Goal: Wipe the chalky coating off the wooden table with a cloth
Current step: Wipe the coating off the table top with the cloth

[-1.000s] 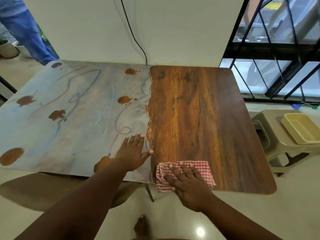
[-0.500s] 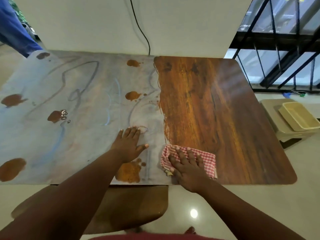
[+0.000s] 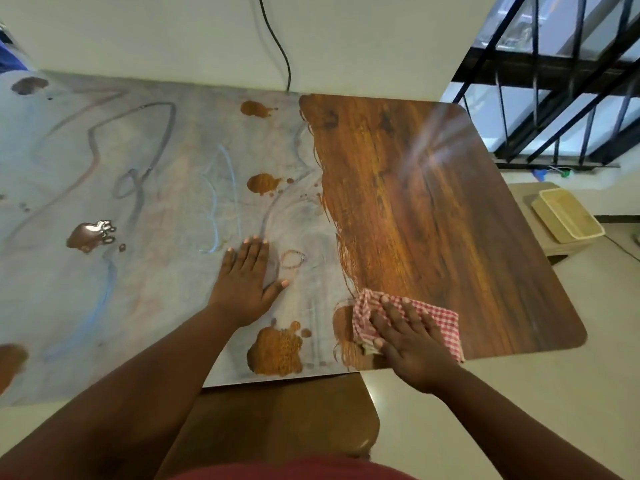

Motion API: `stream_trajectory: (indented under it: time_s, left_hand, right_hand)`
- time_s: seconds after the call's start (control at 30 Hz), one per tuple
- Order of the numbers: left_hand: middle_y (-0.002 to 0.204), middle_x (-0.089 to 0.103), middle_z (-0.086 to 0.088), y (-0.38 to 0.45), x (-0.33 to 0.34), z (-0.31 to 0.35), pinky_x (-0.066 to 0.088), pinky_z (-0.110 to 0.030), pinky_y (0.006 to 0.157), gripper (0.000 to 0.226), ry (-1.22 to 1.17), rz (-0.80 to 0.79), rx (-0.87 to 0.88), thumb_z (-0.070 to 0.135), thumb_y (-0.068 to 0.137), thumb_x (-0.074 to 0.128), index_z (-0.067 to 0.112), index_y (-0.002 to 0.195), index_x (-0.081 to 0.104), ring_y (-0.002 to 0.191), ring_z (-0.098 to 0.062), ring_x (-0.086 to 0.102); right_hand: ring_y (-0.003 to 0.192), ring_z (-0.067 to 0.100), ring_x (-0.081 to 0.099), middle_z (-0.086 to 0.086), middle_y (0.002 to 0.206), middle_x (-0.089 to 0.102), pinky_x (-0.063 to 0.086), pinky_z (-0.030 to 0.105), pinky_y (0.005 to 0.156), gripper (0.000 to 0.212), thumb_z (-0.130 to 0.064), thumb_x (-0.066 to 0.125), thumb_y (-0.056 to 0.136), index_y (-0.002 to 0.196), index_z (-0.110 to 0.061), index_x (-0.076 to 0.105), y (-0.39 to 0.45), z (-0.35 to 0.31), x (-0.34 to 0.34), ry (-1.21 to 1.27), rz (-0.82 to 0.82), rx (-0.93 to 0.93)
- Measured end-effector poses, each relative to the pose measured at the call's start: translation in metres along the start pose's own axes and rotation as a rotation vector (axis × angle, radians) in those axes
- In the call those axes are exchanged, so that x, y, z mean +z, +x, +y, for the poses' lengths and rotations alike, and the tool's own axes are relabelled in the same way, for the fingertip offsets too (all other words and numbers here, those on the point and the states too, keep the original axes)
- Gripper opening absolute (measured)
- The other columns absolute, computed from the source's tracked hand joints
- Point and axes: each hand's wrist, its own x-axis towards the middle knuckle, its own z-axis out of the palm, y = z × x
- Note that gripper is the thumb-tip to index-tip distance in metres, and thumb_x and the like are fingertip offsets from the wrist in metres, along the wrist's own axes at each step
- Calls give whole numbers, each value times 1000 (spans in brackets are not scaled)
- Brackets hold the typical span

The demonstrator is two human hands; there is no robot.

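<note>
The wooden table (image 3: pixel 433 216) is showing two faces: its right part is lying bare, glossy brown with dark grain, while the left part is wearing a pale, matte chalky coating (image 3: pixel 156 209) streaked with blue and grey scribbles. Brown patches (image 3: pixel 277 351) are breaking through the coating in scattered spots, one near the near edge, and the border between bare and coated wood is looking ragged.

The cloth (image 3: pixel 436 320), a soft red-and-white checked fabric, is lying crumpled on the table near its near edge, right at that border. The right hand (image 3: pixel 412 341) is pressing down on it with fingers straight and slightly spread. The left hand (image 3: pixel 247 282) is resting flat on the coating beside it, fingers together, thumb out. A cream rectangular tray (image 3: pixel 568 220) is sitting beyond the table's right edge.
</note>
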Motion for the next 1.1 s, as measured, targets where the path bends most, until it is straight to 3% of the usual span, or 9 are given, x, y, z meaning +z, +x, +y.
stream_trajectory:
  time_s: [0.13,0.3,0.43,0.57,0.67,0.77,1.0,1.1]
  left_hand:
    - [161,3,-7,5,3,-1,-6,-43,118,88,-15,46,-23,71,84,4,15,153,6,148,-21,-2]
    - [161,8,-5,4,0,-1,-9,-38,118,85,-38,62,-31,69,85,10,17,153,14,148,-19,-1]
    - [160,14,-4,5,-1,0,-7,-37,118,84,-70,85,-34,68,86,11,17,152,20,147,-19,4]
    - [160,13,-3,5,1,-1,-9,-34,117,77,-72,116,-47,64,89,18,19,152,19,147,-17,3]
    - [160,11,-1,6,5,-3,-9,-34,117,76,-68,115,-44,64,90,19,21,152,17,147,-16,1]
    - [161,8,0,8,7,-5,-9,-35,117,75,-49,101,-48,64,91,18,22,153,12,147,-17,0]
    - [161,8,1,8,5,-4,-10,-33,116,71,-75,97,-48,59,92,23,23,152,14,147,-15,-1]
    - [160,11,0,7,4,-4,-10,-32,116,69,-75,113,-47,58,93,23,22,152,17,147,-17,2]
  right_hand:
    - [140,32,-26,0,156,-25,-20,53,106,57,-55,6,97,146,-39,-19,40,-34,-14,78,7,136]
    - [137,28,-33,-5,152,-29,-32,46,101,52,-58,2,94,134,-55,-30,33,-60,-6,57,41,-182]
    - [136,22,-33,-15,150,-27,-28,40,106,47,-62,-6,90,132,-61,-26,7,-32,4,22,37,-278]
    - [138,19,-32,-14,151,-29,-28,35,105,51,-64,-7,88,133,-57,-28,1,13,-3,0,10,-171]
    - [136,24,-36,-4,153,-31,-22,45,108,56,-63,-5,87,134,-49,-32,27,14,-13,-46,12,-94]
    - [138,25,-32,-4,152,-30,-21,51,108,55,-60,0,93,141,-47,-22,61,-16,-23,70,31,-32]
    - [137,28,-31,-9,153,-22,-32,48,100,55,-60,8,91,144,-52,-7,49,-105,-15,81,7,-433]
    - [139,20,-28,-19,154,-15,-25,46,107,52,-64,3,91,143,-57,4,35,-95,-12,121,-30,-485]
